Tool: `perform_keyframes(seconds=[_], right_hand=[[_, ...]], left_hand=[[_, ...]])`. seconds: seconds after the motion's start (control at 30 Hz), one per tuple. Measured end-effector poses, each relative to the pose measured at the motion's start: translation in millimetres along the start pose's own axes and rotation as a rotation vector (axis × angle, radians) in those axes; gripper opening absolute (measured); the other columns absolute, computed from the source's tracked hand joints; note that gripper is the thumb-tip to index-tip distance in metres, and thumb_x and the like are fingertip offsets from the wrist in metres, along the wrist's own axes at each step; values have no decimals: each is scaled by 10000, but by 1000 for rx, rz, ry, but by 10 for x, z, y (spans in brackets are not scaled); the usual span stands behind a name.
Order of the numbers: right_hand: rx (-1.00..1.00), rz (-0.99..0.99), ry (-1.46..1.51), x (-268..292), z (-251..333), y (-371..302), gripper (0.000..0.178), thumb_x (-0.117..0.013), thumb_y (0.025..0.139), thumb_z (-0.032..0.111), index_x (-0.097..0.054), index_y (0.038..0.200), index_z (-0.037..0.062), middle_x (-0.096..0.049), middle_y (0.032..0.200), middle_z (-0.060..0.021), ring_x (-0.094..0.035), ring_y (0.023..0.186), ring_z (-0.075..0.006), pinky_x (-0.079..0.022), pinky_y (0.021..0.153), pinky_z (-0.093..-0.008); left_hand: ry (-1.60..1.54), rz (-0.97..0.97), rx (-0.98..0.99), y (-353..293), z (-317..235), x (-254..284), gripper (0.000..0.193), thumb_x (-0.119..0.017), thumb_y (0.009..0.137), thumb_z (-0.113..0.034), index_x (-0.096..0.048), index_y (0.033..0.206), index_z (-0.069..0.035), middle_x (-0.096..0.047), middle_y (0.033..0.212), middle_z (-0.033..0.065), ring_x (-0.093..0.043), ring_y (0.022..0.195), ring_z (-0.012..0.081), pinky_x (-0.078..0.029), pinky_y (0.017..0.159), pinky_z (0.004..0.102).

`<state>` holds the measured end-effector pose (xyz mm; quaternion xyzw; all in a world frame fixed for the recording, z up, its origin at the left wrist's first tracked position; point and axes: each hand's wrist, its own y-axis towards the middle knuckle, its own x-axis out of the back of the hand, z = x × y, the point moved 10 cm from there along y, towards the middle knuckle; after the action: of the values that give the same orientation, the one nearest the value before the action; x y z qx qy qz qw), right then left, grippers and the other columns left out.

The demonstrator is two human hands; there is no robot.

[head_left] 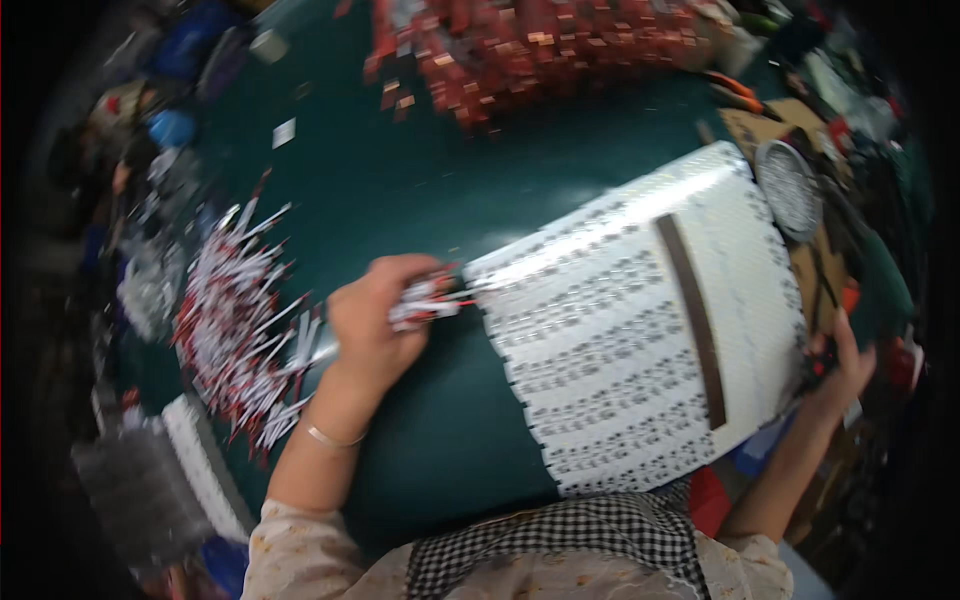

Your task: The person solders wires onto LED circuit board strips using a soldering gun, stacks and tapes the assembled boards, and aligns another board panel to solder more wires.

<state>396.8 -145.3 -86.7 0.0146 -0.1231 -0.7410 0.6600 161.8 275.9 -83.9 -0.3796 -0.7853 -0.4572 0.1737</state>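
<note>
My left hand [375, 310] is closed around a small bundle of short white and red wire-like pieces [425, 303], beside the left edge of a white sheet [610, 340]. Rows of small dark marks run across this sheet, and its edges look notched. A flat brown strip [693, 320] lies over its right part. At the sheet's right edge is my right hand [843, 372], its fingers bent at a small dark object with red spots [820, 362]. Blur hides what that object is. Left of my left hand lies a loose pile of white and red pieces [235, 335].
Many red pieces with copper-coloured ends [540, 50] cover the far side of the green table [360, 190]. A round dish [788, 190], cardboard [755, 127] and an orange-handled tool [735, 92] crowd the right. Grey and white foam blocks [150, 490] stand at lower left.
</note>
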Motion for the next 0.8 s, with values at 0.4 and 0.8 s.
perform_keyframes(seconds=[0.4, 0.8], right_hand=[[-82, 558, -17, -594, 611, -638, 746, -674, 823, 277, -285, 1343, -90, -465, 641, -47, -485, 435, -121, -393, 412, -226], [-484, 655, 67, -1411, 148, -1428, 744, -780, 692, 171, -385, 1234, -152, -529, 1113, -213, -520, 478, -118, -434, 346, -240]], left_hand=[[84, 167, -204, 36, -334, -240, 372, -702, 625, -18, -664, 995, -42, -627, 774, 75, -614, 641, 207, -482, 526, 298], [173, 259, -120, -187, -24, -552, 383, -716, 585, -13, -665, 962, -58, -591, 721, 60, -593, 616, 206, -460, 505, 307]])
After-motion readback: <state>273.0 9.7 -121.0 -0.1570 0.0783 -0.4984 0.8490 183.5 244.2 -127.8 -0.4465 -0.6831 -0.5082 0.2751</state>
